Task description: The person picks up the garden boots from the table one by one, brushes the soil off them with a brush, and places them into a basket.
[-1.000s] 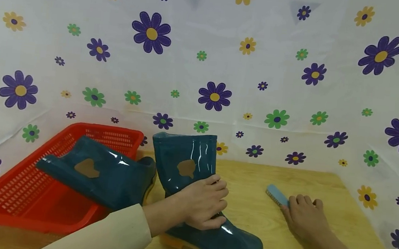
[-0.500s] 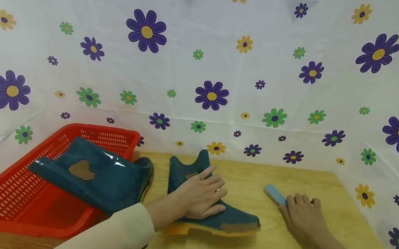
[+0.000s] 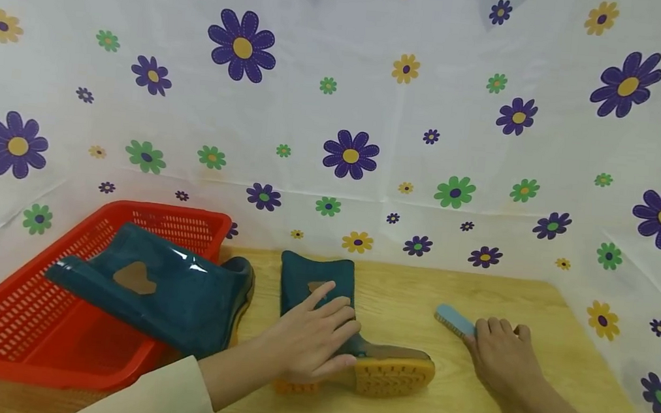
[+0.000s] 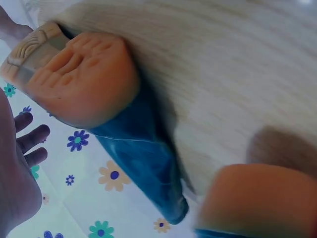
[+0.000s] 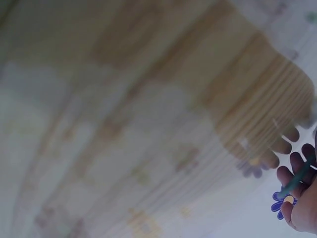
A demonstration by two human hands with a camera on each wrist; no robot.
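Note:
A dark teal rubber boot (image 3: 321, 272) with a brown patch on its shaft lies on its side on the wooden table, the yellow sole (image 3: 395, 376) facing me. Over its ankle is my left hand (image 3: 316, 336), fingers spread and mostly straight; whether it touches the boot I cannot tell. In the left wrist view the boot's heel (image 4: 91, 84) shows beside the fingers. Farther right, my right hand (image 3: 506, 356) grips a light blue brush (image 3: 455, 319) by one end, bristles down toward the table. A second teal boot (image 3: 175, 291) with a brown patch leans across the basket's edge.
At the left stands a red plastic basket (image 3: 56, 376) with slotted walls, under the second boot's shaft. The wooden table (image 3: 399, 298) runs back to a white flower-printed cloth (image 3: 291, 111), which hangs behind and along the sides.
The boot under my left hand has tipped from upright onto its side, its sole turning toward me. My left fingers have loosened and spread. My right hand with the brush stays nearly still.

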